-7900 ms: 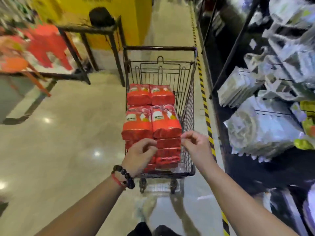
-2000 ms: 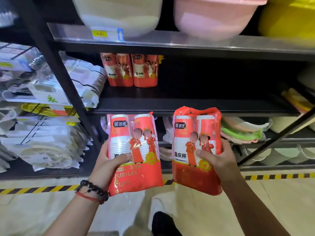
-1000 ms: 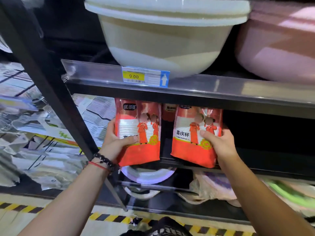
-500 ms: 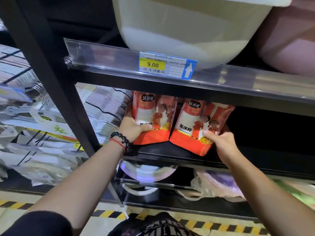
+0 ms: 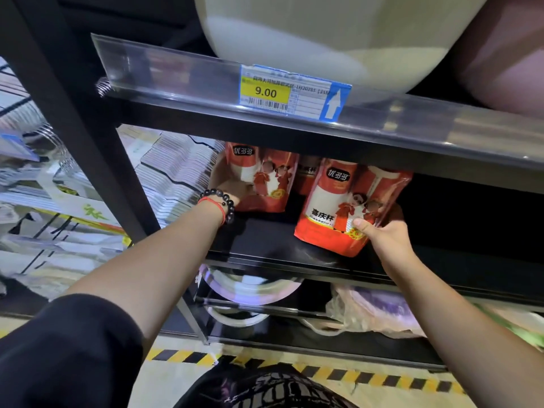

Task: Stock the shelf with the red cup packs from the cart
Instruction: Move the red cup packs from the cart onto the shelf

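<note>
Two red cup packs stand on the black shelf (image 5: 265, 248): left pack (image 5: 265, 178) upright, right pack (image 5: 347, 204) tilted.

black sleeve (image 5: 67, 348), black bead bracelet (image 5: 225, 201) and red string (image 5: 213, 204) on left wrist

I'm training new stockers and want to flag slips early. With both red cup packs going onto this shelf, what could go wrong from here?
The right pack leans tilted near the front edge of the black shelf, held only by the right hand; released there, it may tip off. The left pack, gripped by the left hand, sits close to the older pack behind and might push it over.
</note>
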